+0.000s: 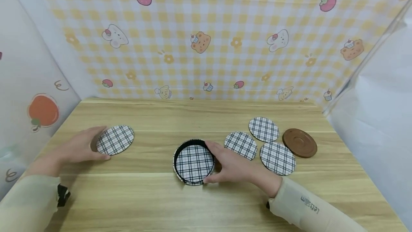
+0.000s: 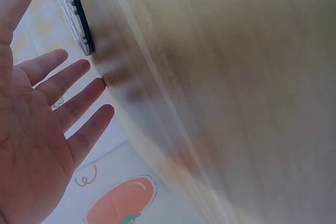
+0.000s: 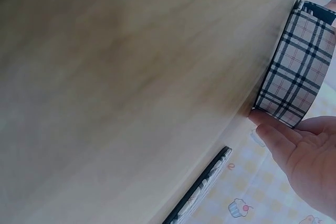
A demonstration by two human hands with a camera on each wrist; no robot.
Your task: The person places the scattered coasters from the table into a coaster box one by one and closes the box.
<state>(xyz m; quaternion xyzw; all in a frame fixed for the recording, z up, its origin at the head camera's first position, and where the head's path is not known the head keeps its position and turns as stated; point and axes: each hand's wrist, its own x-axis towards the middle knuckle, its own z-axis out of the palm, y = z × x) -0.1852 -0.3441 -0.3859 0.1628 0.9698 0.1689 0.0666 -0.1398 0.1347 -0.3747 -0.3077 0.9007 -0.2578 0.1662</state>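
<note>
At the left of the table, a round plaid coaster lies flat. My left hand spreads around its left edge; in the left wrist view, that hand has its fingers extended and apart. Near the middle stands a round coaster holder with a black inner wall and plaid outside, a plaid disc showing inside it. My right hand grips the holder's right side, thumb at the near edge and fingers at the far edge. The right wrist view shows the holder's plaid wall next to the right hand.
Right of the holder lie three plaid coasters, one farther back, one nearer and one partly behind the right hand. Beside them is a brown round disc. A patterned cloth hangs behind the wooden table.
</note>
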